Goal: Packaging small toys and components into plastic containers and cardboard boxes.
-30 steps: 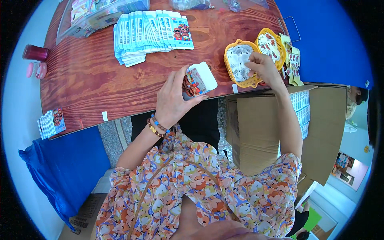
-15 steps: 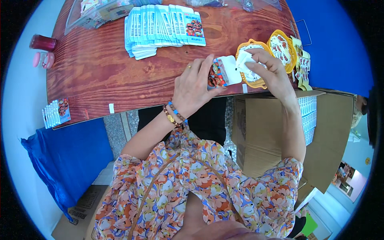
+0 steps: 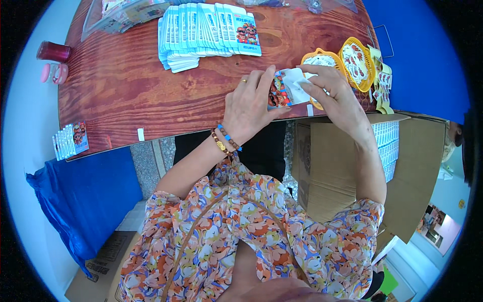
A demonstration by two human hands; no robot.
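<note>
My left hand (image 3: pixel 248 104) grips a small printed carton (image 3: pixel 278 93) by its sides, near the front edge of the table. The carton's open end faces right. My right hand (image 3: pixel 338 96) pinches a small white packet (image 3: pixel 300 89) at that open end. How far the packet reaches inside cannot be made out. Partly behind my right hand is a yellow basket (image 3: pixel 320 51) of white packets. A second yellow basket (image 3: pixel 372 75), holding white pieces with red prints, stands just right of it.
Overlapping light-blue cartons (image 3: pixel 201 40) lie across the far middle of the wooden table (image 3: pixel 136 95). A clear plastic bin (image 3: pixel 93 25) is at the far left. Several cartons (image 3: pixel 70 141) lean at the near left corner. A large cardboard box (image 3: pixel 337 166) stands below the right side.
My right hand has moved left from above the near basket, bringing the white packet to the carton's open end. My left hand and the carton have shifted slightly right.
</note>
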